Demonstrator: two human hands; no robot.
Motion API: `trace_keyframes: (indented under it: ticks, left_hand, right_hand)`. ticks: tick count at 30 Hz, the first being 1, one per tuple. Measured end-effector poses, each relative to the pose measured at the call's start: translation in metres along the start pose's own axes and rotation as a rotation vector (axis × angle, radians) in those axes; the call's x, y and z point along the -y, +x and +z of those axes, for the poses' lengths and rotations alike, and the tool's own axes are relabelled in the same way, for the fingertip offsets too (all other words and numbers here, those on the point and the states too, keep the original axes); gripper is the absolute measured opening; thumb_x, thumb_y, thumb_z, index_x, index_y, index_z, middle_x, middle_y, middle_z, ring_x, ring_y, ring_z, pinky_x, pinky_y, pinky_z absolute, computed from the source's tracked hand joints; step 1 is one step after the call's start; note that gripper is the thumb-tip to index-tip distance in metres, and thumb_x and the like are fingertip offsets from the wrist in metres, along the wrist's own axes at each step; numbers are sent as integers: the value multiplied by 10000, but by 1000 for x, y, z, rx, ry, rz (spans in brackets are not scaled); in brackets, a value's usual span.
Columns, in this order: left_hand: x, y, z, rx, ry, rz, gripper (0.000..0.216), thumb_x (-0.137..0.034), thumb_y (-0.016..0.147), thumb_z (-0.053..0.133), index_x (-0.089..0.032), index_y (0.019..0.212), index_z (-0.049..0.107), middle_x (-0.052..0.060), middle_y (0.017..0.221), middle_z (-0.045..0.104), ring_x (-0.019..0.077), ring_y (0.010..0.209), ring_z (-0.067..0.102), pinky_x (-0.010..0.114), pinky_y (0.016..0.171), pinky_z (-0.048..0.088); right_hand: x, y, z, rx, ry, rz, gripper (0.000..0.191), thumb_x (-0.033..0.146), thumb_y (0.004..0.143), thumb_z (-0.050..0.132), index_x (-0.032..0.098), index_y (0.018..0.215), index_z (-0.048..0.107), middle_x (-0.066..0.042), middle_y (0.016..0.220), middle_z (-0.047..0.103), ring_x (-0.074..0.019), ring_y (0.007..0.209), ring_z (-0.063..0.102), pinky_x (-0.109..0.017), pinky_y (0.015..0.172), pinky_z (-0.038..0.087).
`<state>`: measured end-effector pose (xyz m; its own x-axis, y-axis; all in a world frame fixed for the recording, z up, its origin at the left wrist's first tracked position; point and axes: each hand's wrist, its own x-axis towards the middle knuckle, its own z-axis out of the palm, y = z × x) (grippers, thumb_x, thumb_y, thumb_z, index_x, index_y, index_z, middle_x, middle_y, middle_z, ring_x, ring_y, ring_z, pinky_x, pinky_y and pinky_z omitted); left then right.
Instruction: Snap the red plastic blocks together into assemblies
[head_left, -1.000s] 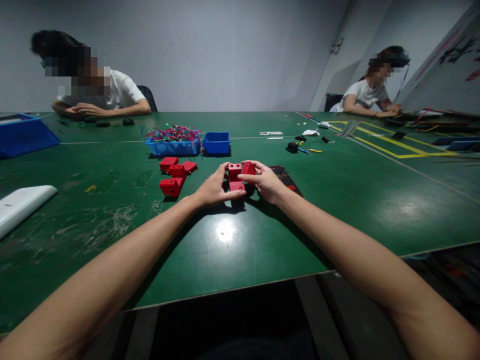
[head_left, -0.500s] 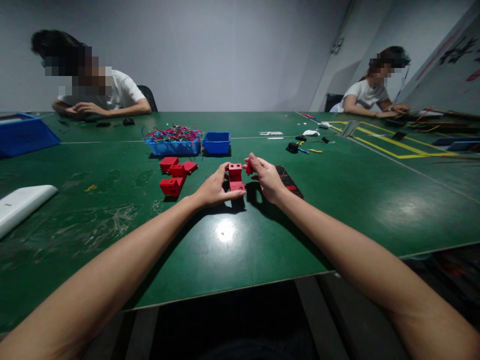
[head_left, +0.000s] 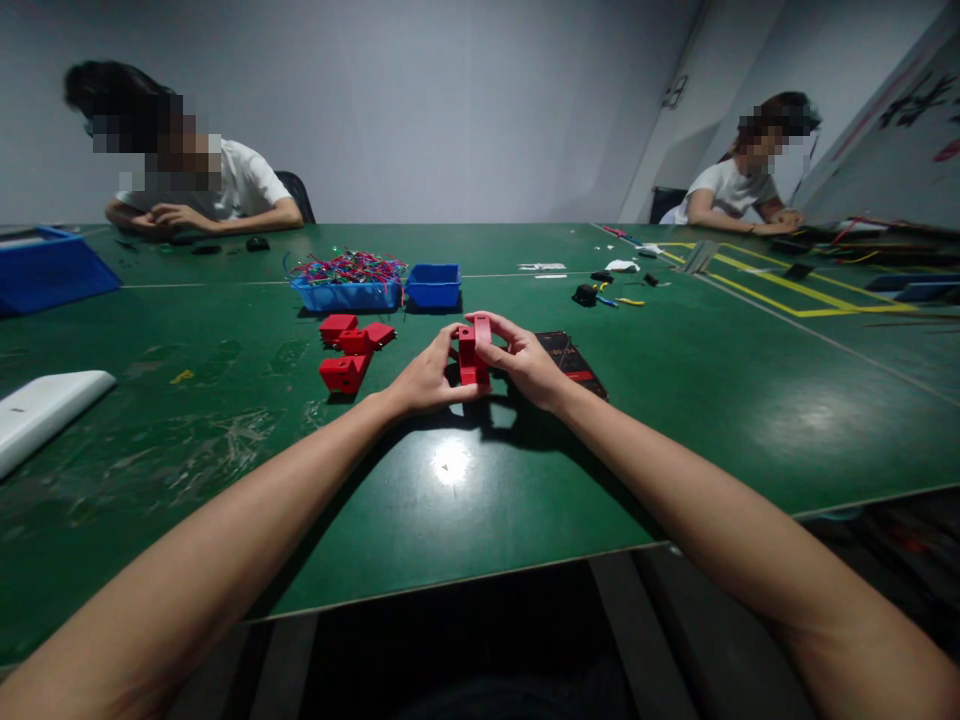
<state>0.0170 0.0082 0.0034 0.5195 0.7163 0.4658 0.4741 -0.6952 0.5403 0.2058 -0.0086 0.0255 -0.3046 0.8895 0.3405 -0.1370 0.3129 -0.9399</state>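
Your left hand [head_left: 427, 376] grips a red block [head_left: 467, 358], your right hand [head_left: 531, 368] a red piece [head_left: 482, 329]. Coloured wires [head_left: 351, 267] heap in a blue tray [head_left: 349, 297] beside a smaller bin [head_left: 433, 292].

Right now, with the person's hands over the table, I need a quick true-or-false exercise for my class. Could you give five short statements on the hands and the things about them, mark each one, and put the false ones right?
1. The left hand holds a red block. True.
2. The right hand holds nothing. False: it pinches a red piece against the block's upper part.
3. Coloured wires are heaped in a blue bin. True.
4. The white slab lies at the picture's right edge. False: it lies at the left edge.
5. Other red parts lie on the green table, left of the left hand. True.
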Motion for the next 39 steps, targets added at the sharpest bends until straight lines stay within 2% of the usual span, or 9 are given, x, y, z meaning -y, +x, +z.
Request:
trace_keyframes:
  ticks: [6, 10, 16, 27, 39]
  left_hand:
    - [1, 0, 1, -7, 27, 32, 934, -538, 709, 733, -137, 1413, 268, 194, 1354, 494, 314, 1170, 582, 452, 992, 494]
    - [1, 0, 1, -10, 39, 30, 931, -547, 712, 729, -139, 1409, 268, 188, 1336, 504, 309, 1155, 590, 453, 988, 496]
    - [2, 0, 1, -27, 48, 42, 925, -535, 714, 734, -147, 1408, 261, 187, 1332, 503, 308, 1169, 583, 456, 996, 494]
    - [2, -1, 1, -21, 39, 31, 895, -504, 715, 729, -135, 1391, 273, 191, 1324, 500, 296, 1126, 602, 448, 959, 521]
    - [2, -1, 1, -20, 6, 32, 886, -484, 717, 732, -145, 1388, 262, 194, 1337, 492, 307, 1164, 584, 455, 977, 505]
  right_hand:
    - [-8, 3, -4, 82, -81, 11, 531, 420, 695, 789, 295, 1193, 652, -39, 1288, 615, -243, 1191, 559, -401, 986, 473]
    - [-7, 4, -4, 117, -55, 7, 532, 413, 692, 794, 291, 1189, 650, -35, 1294, 610, -237, 1176, 572, -388, 978, 482]
    - [-3, 2, -3, 69, -108, -15, 534, 362, 673, 816, 289, 1180, 665, -38, 1262, 634, -243, 1206, 557, -418, 1018, 455]
    - [1, 3, -7, 95, -81, -10, 555, 353, 641, 832, 259, 1165, 676, -48, 1203, 663, -244, 1144, 600, -404, 959, 510]
    - [-1, 4, -10, 127, -50, 6, 599, 324, 580, 864, 250, 1148, 689, -57, 1289, 619, -244, 1148, 609, -412, 999, 503]
